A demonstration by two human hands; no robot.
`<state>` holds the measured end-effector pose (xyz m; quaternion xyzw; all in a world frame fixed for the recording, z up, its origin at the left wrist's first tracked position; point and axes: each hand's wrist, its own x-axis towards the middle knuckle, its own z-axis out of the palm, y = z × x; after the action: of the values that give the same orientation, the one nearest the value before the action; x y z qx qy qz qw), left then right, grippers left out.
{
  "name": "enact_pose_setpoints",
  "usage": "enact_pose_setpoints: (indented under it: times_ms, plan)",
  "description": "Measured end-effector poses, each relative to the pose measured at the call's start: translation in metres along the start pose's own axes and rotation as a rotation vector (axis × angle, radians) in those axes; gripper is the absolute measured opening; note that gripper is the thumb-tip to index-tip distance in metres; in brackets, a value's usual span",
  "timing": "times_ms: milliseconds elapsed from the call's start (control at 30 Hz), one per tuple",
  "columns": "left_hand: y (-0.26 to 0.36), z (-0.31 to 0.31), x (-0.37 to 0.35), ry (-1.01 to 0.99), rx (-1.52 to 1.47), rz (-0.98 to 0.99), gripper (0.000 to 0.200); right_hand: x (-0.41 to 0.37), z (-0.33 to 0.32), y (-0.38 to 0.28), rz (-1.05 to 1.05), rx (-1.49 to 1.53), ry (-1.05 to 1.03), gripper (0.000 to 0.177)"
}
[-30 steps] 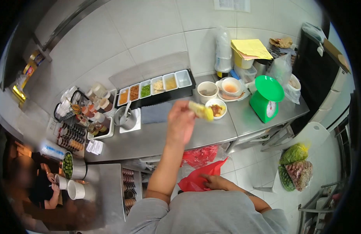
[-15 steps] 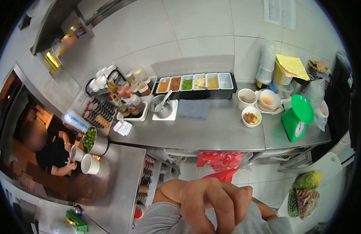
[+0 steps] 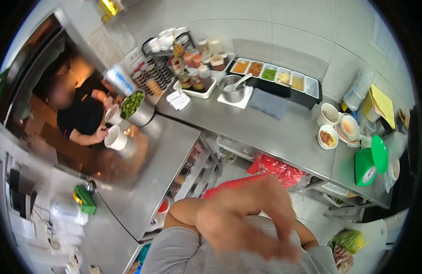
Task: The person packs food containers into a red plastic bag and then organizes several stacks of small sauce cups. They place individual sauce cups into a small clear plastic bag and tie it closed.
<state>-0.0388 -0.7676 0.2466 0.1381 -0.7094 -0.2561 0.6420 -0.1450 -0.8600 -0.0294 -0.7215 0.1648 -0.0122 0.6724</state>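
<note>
The person's left hand is up very close to the camera, so it looks big and blurry. Its fingers are bent in and point to the right. The blur makes it impossible to tell whether it has hold of anything. The right hand is hidden, and only a bit of that arm peeks out past the grey shirt.

The nearest thing is a red bag. It lies just past the hand, forward and a little to the right, under the edge of the counter. The bag is stretched out sideways, along the counter edge. The left hand is the nearer one, and nothing stands between them.

On the counter above the bag sits a small bowl of food, with a green scale to its right. Farther back are a grey cloth, a metal pot with a spoon in it, and a long tray of toppings. Far to the left, well apart, another person holds a white cup near a bowl of limes.
</note>
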Motion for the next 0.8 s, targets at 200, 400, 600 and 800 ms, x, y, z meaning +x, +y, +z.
enact_pose_setpoints:
  times_ms: [200,400,600,800]
  plan:
    - [0.007,-0.048,-0.099,0.244,1.062,-0.528,0.028,0.034,0.012,-0.113,-0.020,0.776,0.181,0.030]
    - [0.059,-0.134,-0.270,0.324,1.666,-1.234,0.048,0.097,0.060,-0.150,-0.160,1.266,-0.132,0.037]
    - [0.141,-0.193,-0.270,0.736,2.004,-0.993,0.054,0.145,0.147,-0.153,-0.356,0.139,-0.050,0.044]
    - [0.152,-0.258,-0.341,0.683,1.481,-1.458,0.042,0.169,0.159,-0.148,-0.037,0.416,-0.157,0.039]
